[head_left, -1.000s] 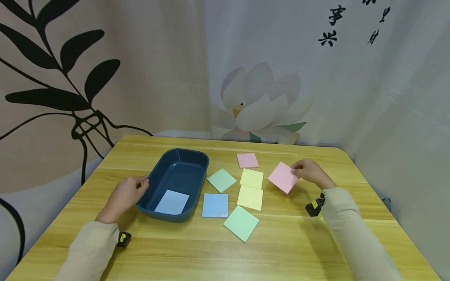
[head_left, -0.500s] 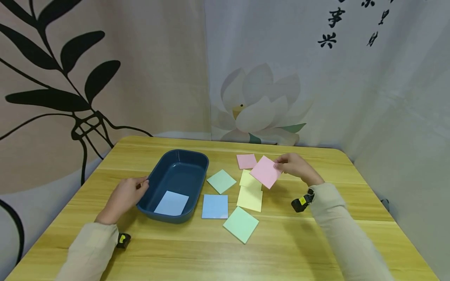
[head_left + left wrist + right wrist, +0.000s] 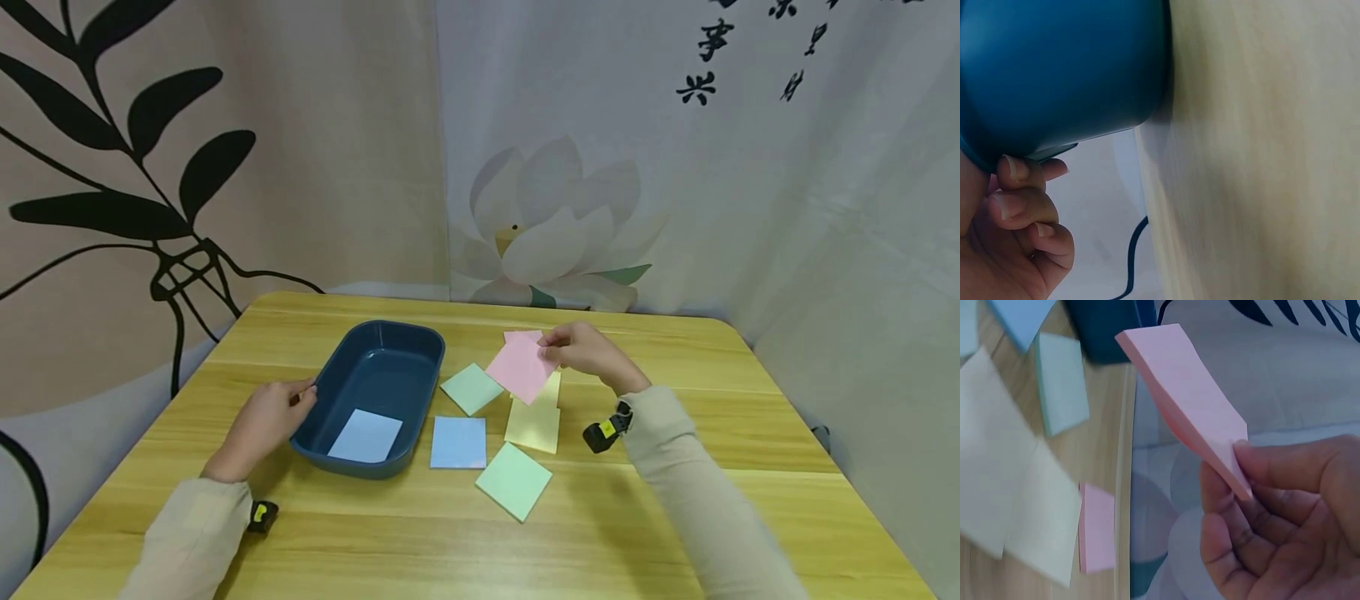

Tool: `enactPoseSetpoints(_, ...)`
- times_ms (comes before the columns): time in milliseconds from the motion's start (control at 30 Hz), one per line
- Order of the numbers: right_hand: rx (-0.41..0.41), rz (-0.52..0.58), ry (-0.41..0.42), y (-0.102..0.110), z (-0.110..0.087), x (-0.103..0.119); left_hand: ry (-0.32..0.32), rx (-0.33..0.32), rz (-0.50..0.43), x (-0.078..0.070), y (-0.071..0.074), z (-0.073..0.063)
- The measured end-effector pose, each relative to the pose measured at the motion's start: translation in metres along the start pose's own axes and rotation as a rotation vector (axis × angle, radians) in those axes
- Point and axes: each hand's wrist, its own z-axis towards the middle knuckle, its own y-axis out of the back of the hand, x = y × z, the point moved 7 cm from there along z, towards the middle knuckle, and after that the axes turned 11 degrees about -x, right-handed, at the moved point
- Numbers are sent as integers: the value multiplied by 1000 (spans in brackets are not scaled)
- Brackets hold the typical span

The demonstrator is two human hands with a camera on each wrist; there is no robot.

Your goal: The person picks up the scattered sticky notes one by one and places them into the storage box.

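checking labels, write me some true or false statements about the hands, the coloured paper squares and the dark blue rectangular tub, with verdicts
1. The right hand pinches a pink square paper pad. True.
2. The left hand grips the dark blue rectangular tub by its rim. True.
3. A yellow square lies inside the tub. False: a light blue paper square does.
4. Two pale green paper squares lie on the wooden table. True.
5. Every blue square is inside the tub. False: a mid-blue paper square lies on the table.

Wood surface [image 3: 375, 542]: blue bin [image 3: 382, 367]; to right, 2 green pads [image 3: 513, 482], 1 blue pad [image 3: 458, 442], 2 yellow pads [image 3: 532, 428], 1 pink pad [image 3: 1098, 529].
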Motion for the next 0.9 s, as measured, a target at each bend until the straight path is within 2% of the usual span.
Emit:
enactPoseSetpoints(200,27,26,14,-21,4,21,2,-8,0,-1,1,-1)
enactPoseSetpoints(633,90,43,103,-71,10,62,19,-15,-6,2,0,-1)
enactPoseSetpoints(900,122,66,132,-101,11,84,36,-2,-24,3,0,-1)
